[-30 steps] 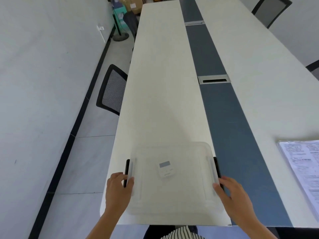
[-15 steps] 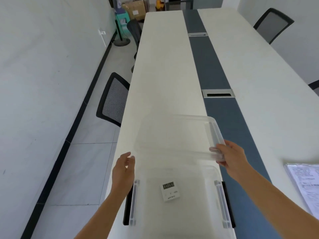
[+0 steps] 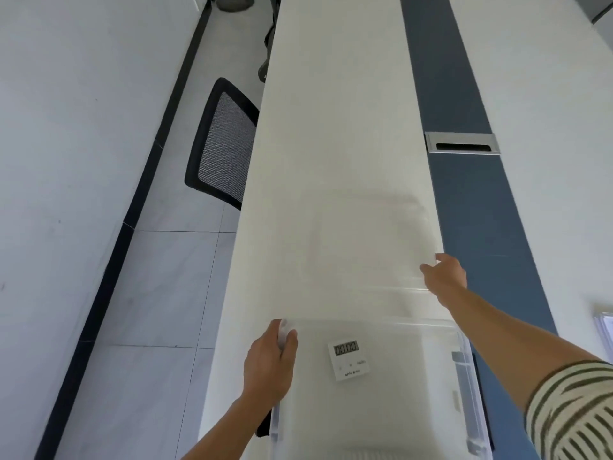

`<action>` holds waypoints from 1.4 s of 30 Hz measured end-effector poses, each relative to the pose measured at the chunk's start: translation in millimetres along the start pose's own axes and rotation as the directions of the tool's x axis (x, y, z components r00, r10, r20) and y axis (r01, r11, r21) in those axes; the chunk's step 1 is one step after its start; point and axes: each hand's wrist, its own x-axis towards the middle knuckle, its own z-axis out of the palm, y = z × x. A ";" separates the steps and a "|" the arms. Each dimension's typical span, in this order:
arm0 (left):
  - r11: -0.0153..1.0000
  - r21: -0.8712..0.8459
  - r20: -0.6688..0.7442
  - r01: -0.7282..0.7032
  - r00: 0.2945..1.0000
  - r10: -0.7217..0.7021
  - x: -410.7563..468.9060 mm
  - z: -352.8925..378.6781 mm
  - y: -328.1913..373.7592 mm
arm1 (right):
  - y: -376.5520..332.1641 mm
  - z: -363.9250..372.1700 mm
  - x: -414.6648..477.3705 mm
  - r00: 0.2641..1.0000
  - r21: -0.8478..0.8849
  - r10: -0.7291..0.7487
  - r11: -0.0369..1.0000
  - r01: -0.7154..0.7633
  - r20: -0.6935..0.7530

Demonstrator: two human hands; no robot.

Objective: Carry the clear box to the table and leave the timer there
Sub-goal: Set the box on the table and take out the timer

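**A:** ok so where are we at with the clear box [image 3: 381, 410]? We see it sitting on the long white table [image 3: 331, 127], right at the near end, lid off.

**B:** yep. The timer [image 3: 348, 360] is lying flat on the floor of the box, toward its far wall, display facing up. Digits are too small for us to read properly.

**A:** and the lid [image 3: 365, 247]? We make it out just past the far wall of the box, very see-through, kinda blurry.

**B:** same here. The right hand [image 3: 444, 277] has its fingers pinched on the lid's right edge. We can't tell if the lid is flat on the table or a bit lifted.

**A:** left hand [image 3: 270, 366]?

**B:** at the box's far-left corner, fingers curled over the rim there, gripping it.

**A:** other stuff we can see: black mesh chair [image 3: 222, 144] left of the box and well beyond it, tucked against the table edge. A metal cable slot [image 3: 462, 143] in the blue strip, far beyond the box to the right.

**B:** striped sleeve [image 3: 574, 413] on the right arm, just right of the box.
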 end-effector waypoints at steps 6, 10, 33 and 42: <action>0.998 -0.063 0.021 -0.003 1.000 0.004 -0.1 1.2 0.1 | 10.3 -5.2 1.0 0.999 -0.139 -0.024 0.990 0.030 0.046; 0.996 -0.084 0.018 -0.001 1.000 0.002 -1.2 1.2 -1.3 | -8.3 -26.9 -60.0 0.899 0.000 -0.408 0.911 0.413 -0.159; 0.977 0.210 -0.113 -0.035 0.992 0.060 -14.0 -9.6 20.2 | 48.7 -7.3 -177.9 0.709 0.119 -0.416 0.895 0.429 0.570; 0.884 -0.447 0.132 -0.133 0.968 0.213 -78.3 -44.4 133.6 | 39.0 -123.1 -216.1 0.564 0.616 -0.564 0.778 0.119 0.603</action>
